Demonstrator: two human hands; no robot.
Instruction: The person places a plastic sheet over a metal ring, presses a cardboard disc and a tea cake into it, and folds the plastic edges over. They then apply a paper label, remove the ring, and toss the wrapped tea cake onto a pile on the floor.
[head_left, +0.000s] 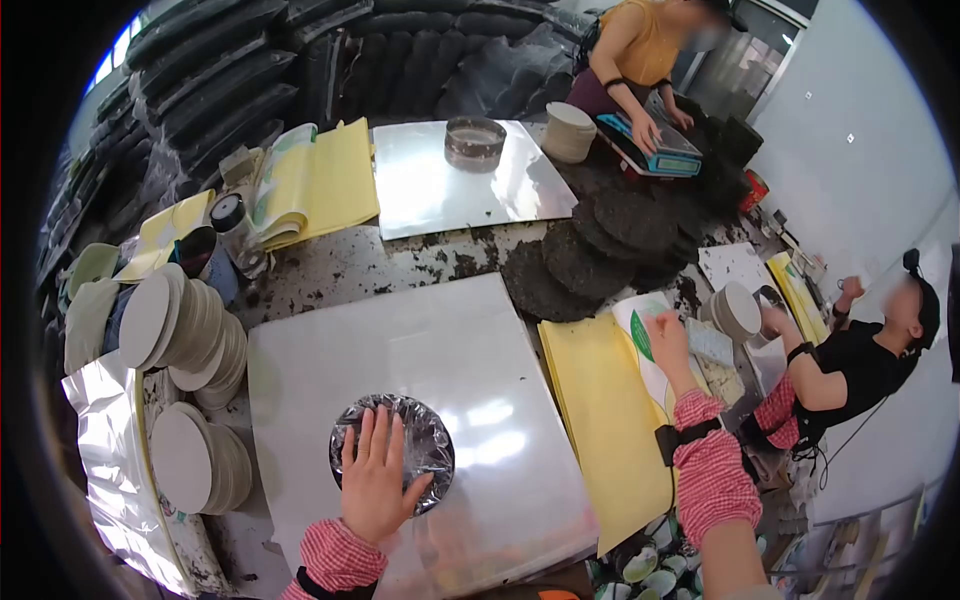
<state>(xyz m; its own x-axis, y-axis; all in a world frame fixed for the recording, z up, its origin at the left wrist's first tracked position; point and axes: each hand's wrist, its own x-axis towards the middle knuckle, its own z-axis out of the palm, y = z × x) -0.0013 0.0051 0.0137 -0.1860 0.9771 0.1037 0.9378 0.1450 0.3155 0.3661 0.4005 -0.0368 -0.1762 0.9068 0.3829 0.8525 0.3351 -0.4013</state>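
My left hand lies flat with fingers spread on a dark round cake wrapped in clear plastic film. That wrapped cake rests on a shiny metal sheet, partly hidden under the palm. My right hand is closed, its fingers pinching at a white paper label with a green print. The label lies over a stack of yellow paper to the right of the sheet. Exactly how the fingertips meet the label is hard to make out.
Bare dark cakes are piled beyond the sheet. White discs stand stacked at left, near a jar. A second metal sheet bears a clear ring. One co-worker touches a scale; another person sits at right.
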